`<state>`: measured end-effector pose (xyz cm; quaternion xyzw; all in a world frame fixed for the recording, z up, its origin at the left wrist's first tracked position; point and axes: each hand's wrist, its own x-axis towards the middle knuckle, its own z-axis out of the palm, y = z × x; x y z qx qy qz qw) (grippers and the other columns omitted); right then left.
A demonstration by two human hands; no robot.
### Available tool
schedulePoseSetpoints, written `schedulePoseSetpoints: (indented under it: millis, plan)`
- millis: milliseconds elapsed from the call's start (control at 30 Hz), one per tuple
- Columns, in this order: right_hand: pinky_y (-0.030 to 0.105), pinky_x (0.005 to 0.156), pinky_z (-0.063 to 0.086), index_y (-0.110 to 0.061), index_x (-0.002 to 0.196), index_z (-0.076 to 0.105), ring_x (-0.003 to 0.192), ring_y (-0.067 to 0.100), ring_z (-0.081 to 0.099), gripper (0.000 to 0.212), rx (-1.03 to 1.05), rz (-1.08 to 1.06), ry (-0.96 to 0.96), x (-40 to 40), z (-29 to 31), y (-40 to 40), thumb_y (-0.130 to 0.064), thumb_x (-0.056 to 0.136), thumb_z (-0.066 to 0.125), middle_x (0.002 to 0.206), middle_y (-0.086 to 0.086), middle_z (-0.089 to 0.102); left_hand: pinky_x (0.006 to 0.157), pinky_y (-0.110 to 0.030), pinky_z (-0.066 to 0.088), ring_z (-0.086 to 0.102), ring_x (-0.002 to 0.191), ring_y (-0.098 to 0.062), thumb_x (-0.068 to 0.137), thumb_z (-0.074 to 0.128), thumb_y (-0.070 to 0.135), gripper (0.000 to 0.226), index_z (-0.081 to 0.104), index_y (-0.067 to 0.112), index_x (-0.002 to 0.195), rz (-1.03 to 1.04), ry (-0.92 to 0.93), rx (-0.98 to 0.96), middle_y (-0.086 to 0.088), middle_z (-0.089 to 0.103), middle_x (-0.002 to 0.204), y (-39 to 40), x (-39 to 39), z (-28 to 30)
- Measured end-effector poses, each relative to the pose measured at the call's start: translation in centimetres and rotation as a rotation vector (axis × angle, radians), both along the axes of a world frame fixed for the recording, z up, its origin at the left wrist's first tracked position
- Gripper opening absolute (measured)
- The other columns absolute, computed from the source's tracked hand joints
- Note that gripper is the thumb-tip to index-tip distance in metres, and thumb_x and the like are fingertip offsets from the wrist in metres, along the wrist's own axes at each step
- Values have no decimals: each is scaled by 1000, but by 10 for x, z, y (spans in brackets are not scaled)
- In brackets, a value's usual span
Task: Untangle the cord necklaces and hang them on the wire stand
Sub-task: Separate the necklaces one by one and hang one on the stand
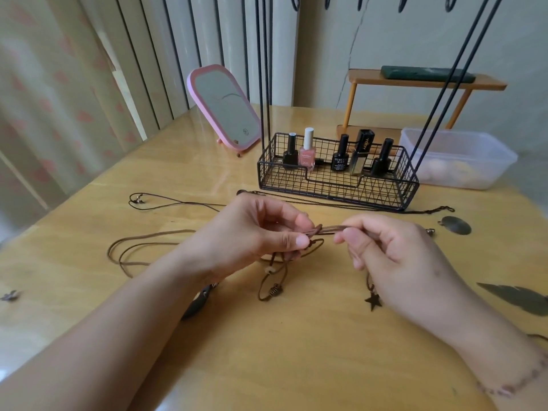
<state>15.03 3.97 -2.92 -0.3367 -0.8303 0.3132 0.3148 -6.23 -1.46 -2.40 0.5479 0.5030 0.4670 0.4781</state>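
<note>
Over the wooden table (296,366), the left hand (252,232) and right hand (394,256) pinch the brown cords' knot (318,229) between them; loosen it gently, never pulling taut, loops dangling just below.

A glossy yellow wooden bench (89,262) filled the lower frame, catching soft daylight. At upper left hung a pale curtain (44,99) with faint pink shapes, beside cream wall panels (178,40) split by dark vertical lines. A plain wall (415,31) stood at upper right behind a small orange wooden shelf (424,80).
</note>
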Motion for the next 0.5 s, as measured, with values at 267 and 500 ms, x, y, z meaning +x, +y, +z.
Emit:
schedulePoseSetpoints:
  millis: [267,500]
  plan:
    - [24,47,27,-20,79,62,49,6,32,68,-92,1,-22,-10,-2,-1,-80,86,32,52,-8,34,76,-29,58,70,78,-14,80,81,10,6,76,13,81,95,376,235,0,74,82,4,8,-8]
    - [19,46,30,-17,68,67,50,5,38,31,-80,-14,-82,-11,3,-3,-34,92,58,52,-4,48,77,-23,53,67,81,-10,81,79,12,9,73,18,79,30,345,255,6,71,82,7,10,-13]
